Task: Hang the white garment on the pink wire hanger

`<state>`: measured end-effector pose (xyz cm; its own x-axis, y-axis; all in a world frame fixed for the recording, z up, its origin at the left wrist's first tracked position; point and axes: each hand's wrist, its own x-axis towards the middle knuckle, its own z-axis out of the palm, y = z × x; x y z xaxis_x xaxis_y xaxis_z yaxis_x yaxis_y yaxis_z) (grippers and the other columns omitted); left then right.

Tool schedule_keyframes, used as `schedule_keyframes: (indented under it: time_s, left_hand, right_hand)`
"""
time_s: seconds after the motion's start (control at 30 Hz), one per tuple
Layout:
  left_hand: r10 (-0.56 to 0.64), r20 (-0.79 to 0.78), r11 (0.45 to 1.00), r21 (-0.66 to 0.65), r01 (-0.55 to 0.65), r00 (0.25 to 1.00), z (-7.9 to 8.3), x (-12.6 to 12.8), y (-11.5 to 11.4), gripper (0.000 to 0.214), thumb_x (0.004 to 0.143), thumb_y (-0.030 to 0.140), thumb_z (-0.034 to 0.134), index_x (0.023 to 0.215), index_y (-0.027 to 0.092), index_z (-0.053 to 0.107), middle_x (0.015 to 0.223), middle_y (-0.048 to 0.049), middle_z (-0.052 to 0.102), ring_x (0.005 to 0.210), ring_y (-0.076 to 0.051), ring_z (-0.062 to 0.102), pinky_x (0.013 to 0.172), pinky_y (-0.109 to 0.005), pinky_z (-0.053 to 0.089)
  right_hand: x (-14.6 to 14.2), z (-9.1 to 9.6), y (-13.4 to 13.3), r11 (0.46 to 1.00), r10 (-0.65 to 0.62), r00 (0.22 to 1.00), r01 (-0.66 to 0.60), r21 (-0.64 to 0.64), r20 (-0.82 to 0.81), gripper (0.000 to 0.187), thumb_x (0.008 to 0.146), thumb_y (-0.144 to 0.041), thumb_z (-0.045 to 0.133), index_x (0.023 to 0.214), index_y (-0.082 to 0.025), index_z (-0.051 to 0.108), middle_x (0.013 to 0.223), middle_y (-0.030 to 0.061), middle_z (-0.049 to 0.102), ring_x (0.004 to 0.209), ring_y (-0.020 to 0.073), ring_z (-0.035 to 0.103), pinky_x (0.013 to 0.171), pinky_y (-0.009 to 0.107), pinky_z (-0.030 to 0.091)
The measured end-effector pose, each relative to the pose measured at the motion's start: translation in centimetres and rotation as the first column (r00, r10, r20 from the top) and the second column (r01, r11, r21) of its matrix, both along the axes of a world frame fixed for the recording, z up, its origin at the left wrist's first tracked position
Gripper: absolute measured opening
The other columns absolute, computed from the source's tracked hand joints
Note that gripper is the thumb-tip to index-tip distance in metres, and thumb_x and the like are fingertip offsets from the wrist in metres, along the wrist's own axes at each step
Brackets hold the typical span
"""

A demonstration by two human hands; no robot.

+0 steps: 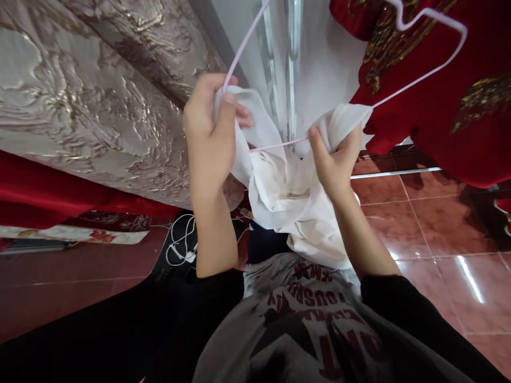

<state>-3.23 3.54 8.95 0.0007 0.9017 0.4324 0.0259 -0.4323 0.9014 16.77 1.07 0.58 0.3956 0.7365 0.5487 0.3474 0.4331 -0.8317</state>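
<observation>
A white garment hangs bunched between my two hands, draped over the lower bar of a thin pale pink wire hanger. My left hand is closed on the white cloth and the hanger's left arm near its corner. My right hand pinches the cloth at the hanger's right side, thumb pressed on the bar. The hanger's hook runs out of view at the top.
A silver patterned curtain hangs at the left. A red garment with gold embroidery hangs at the upper right. A metal door frame stands straight ahead. Red glossy floor tiles lie below, with a white cable on the floor.
</observation>
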Motion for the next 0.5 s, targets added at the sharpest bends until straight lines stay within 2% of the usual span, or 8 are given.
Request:
schedule_keyframes:
  time_s: [0.03, 0.1, 0.2, 0.27, 0.33, 0.4, 0.5]
  left_hand:
    - [-0.019, -0.100, 0.999, 0.039, 0.023, 0.995, -0.2, -0.1, 0.2, 0.018, 0.105, 0.016, 0.052, 0.109, 0.021, 0.069, 0.089, -0.0022, 0.067, 0.077, -0.018, 0.067, 0.077, -0.036, 0.064]
    - [-0.002, -0.126, 0.996, 0.085, 0.012, 0.992, -0.4, -0.3, 0.5, 0.019, 0.106, 0.020, 0.051, 0.111, 0.018, 0.069, 0.084, -0.0017, 0.065, 0.072, -0.017, 0.066, 0.073, -0.034, 0.063]
    - [-0.016, -0.065, 0.992, 0.126, 0.024, 0.998, -0.1, -0.7, 0.8, 0.017, 0.105, 0.016, 0.054, 0.112, 0.019, 0.069, 0.117, -0.0012, 0.064, 0.089, -0.020, 0.070, 0.075, -0.032, 0.064]
    - [-0.063, -0.043, 0.990, 0.126, 0.069, 0.997, 0.0, -0.9, 1.0, 0.016, 0.104, 0.017, 0.056, 0.114, 0.022, 0.067, 0.123, -0.0013, 0.063, 0.091, -0.021, 0.071, 0.074, -0.032, 0.064]
    - [-0.092, -0.059, 0.990, 0.102, 0.098, 0.994, 0.2, -1.1, 1.2, 0.014, 0.104, 0.021, 0.055, 0.112, 0.023, 0.066, 0.101, -0.0025, 0.068, 0.077, -0.019, 0.071, 0.068, -0.030, 0.061]
    - [-0.093, -0.094, 0.994, 0.053, 0.099, 0.991, 0.5, -1.4, 1.3, 0.013, 0.105, 0.022, 0.055, 0.106, 0.021, 0.068, 0.075, -0.0013, 0.067, 0.059, -0.018, 0.067, 0.057, -0.026, 0.053]
    - [-0.089, -0.147, 0.996, -0.043, 0.084, 0.985, 1.5, -1.7, 1.2, 0.014, 0.101, 0.015, 0.060, 0.092, 0.019, 0.071, 0.061, -0.0004, 0.065, 0.047, -0.017, 0.063, 0.044, -0.025, 0.041]
  right_hand:
    - [0.2, 0.1, -0.1, 1.000, 0.008, 1.000, -0.008, -0.003, 0.007, 0.050, 0.087, -0.062, 0.063, 0.115, -0.023, 0.051, 0.114, 0.0056, 0.058, 0.119, 0.0179, 0.060, 0.114, 0.045, 0.049]
    - [0.4, 0.3, -0.1, 1.000, 0.029, 0.999, -0.029, -0.011, 0.024, 0.047, 0.088, -0.062, 0.062, 0.112, -0.023, 0.052, 0.112, 0.0051, 0.059, 0.117, 0.0173, 0.060, 0.114, 0.044, 0.050]
    - [0.1, 0.2, 0.2, 0.997, 0.071, 0.997, -0.071, -0.004, 0.028, 0.043, 0.090, -0.060, 0.061, 0.108, -0.021, 0.053, 0.108, 0.0042, 0.059, 0.114, 0.0164, 0.061, 0.112, 0.044, 0.051]
    - [-0.1, -0.1, 0.5, 0.996, 0.087, 0.996, -0.087, 0.019, 0.016, 0.041, 0.090, -0.057, 0.062, 0.107, -0.021, 0.054, 0.105, 0.0037, 0.059, 0.112, 0.0165, 0.061, 0.111, 0.044, 0.051]
    - [-0.2, -0.5, 0.7, 0.994, 0.094, 0.996, -0.094, 0.048, 0.007, 0.040, 0.090, -0.056, 0.063, 0.107, -0.020, 0.054, 0.105, 0.0035, 0.059, 0.111, 0.0167, 0.062, 0.111, 0.044, 0.051]
    - [0.2, -1.0, 0.8, 0.992, 0.103, 0.995, -0.103, 0.073, 0.008, 0.041, 0.090, -0.054, 0.064, 0.111, -0.021, 0.054, 0.108, 0.0039, 0.060, 0.112, 0.0171, 0.063, 0.112, 0.045, 0.051]
    - [1.6, -1.5, 0.8, 0.993, 0.092, 0.996, -0.091, 0.072, 0.001, 0.045, 0.090, -0.050, 0.064, 0.122, -0.022, 0.051, 0.114, 0.0052, 0.060, 0.115, 0.0172, 0.064, 0.109, 0.042, 0.053]
